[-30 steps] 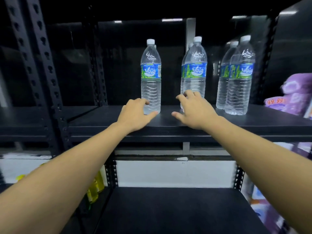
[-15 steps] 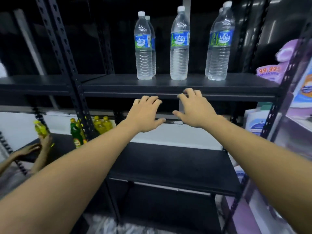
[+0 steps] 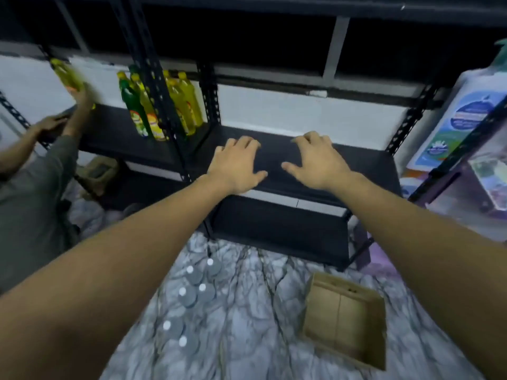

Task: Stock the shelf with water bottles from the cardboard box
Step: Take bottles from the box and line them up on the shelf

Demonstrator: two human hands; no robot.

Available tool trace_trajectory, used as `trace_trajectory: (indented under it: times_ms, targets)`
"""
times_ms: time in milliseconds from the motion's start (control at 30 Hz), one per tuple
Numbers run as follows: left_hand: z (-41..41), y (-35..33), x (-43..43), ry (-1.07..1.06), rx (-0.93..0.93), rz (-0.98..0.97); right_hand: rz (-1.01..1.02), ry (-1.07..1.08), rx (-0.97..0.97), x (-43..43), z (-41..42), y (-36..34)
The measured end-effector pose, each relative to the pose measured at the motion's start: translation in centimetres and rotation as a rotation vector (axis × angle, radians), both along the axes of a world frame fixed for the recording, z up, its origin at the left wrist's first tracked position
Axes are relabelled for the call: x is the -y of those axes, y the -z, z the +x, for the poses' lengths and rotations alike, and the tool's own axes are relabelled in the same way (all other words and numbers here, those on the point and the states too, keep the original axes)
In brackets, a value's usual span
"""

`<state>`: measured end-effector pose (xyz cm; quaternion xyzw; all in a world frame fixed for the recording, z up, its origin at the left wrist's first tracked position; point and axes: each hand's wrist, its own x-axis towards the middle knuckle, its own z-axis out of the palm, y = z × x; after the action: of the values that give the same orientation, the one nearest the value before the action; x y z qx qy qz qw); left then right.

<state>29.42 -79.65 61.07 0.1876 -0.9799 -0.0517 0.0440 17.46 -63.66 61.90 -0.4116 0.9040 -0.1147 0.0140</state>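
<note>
On the marbled floor (image 3: pixel 247 325) stand an open cardboard box (image 3: pixel 344 319) at right and loose water bottles (image 3: pixel 192 292) at left, while beyond them the left hand (image 3: pixel 236 165) and right hand (image 3: pixel 318 161) hover empty, fingers spread, over a bare black shelf (image 3: pixel 365 165).

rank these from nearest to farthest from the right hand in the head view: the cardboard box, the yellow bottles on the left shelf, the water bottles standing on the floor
From the right hand:
1. Yellow bottles, up on the neighbouring shelf, to its left.
2. Cardboard box, open and looking empty, on the floor below the hand.
3. Water bottles, white caps up, on the floor down to the left.
The first two are fairly close to call; depth is hard to judge.
</note>
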Motion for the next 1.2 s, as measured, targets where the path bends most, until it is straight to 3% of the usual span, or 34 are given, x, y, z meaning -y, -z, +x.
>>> trace_trajectory:
  times_ms: [267, 700, 867, 1033, 1200]
  targets:
    - [6.6, 19.2, 2.8, -0.189, 0.185, 0.180, 0.223, -0.144, 0.149, 2.8, 4.8, 20.4]
    - [10.3, 51.3, 6.1, -0.345, 0.239, 0.188, 0.205, -0.212, 0.223, 7.0, 3.6, 50.6]
    - [13.6, 58.4, 7.1, -0.405, 0.217, 0.151, 0.106, -0.238, 0.243, 8.6, 5.2, 57.4]
    - [15.7, 60.8, 6.9, -0.480, 0.155, 0.104, 0.065, -0.304, 0.216, 9.2, 6.7, 60.4]
    - [17.8, 63.2, 6.7, -0.538, 0.068, 0.196, 0.158, -0.395, 0.188, 11.3, 7.8, 61.1]
